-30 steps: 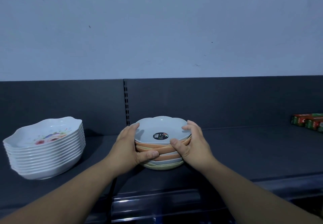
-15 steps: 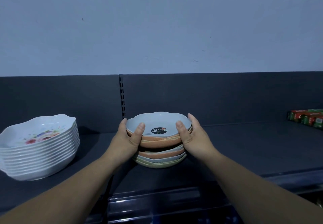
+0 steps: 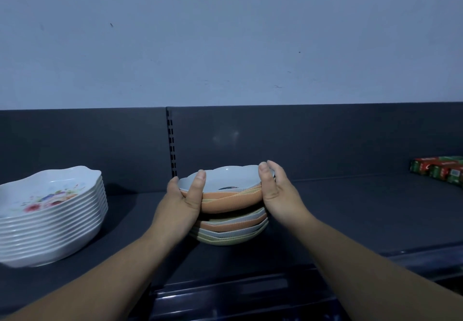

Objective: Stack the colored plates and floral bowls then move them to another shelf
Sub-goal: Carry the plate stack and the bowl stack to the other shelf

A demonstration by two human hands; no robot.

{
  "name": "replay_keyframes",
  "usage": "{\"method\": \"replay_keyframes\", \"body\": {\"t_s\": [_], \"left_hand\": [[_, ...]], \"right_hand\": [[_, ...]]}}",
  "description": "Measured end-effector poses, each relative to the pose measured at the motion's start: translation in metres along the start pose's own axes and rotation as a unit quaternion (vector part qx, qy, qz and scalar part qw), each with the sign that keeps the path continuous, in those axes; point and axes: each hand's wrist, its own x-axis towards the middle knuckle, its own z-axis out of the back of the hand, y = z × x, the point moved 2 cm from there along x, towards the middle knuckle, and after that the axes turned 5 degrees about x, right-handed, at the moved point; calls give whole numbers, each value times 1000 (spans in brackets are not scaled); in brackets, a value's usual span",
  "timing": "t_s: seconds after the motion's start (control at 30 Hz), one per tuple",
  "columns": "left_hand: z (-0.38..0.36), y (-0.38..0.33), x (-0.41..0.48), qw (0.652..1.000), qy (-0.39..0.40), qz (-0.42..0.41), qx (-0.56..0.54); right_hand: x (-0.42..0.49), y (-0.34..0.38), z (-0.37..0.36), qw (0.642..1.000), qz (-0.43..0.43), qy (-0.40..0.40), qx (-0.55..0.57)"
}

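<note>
A stack of colored plates [image 3: 229,230], orange, pale blue and yellow-green, stands mid-shelf. Its upper plates [image 3: 230,196], a pale blue one on top of orange and yellow ones, are tilted up off the lower part. My left hand [image 3: 184,201] grips their left rim with the thumb over the edge. My right hand [image 3: 274,193] holds the right rim the same way. A tall stack of white floral bowls [image 3: 50,216] sits at the left of the shelf, apart from both hands.
The dark shelf [image 3: 350,210] has a back panel with a slotted upright [image 3: 171,143] behind the plates. Red and green boxes [image 3: 441,170] lie at the far right. A lower shelf edge [image 3: 225,293] runs along the front.
Both hands have lifted the upper plates off the lower ones and tipped them, so the sticker on the top plate is now mostly hidden. The view shifted slightly.
</note>
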Motion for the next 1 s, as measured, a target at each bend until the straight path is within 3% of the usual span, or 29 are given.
{"method": "replay_keyframes", "body": {"t_s": [0.57, 0.9, 1.0], "left_hand": [[6, 10, -2, 1000, -21, -23, -5], [10, 12, 7, 999, -3, 20, 42], [17, 12, 18, 1000, -22, 7, 4]], "right_hand": [[-13, -22, -16, 997, -14, 32, -73], [-8, -14, -9, 999, 8, -50, -7], [-5, -8, -5, 997, -4, -67, 26]]}}
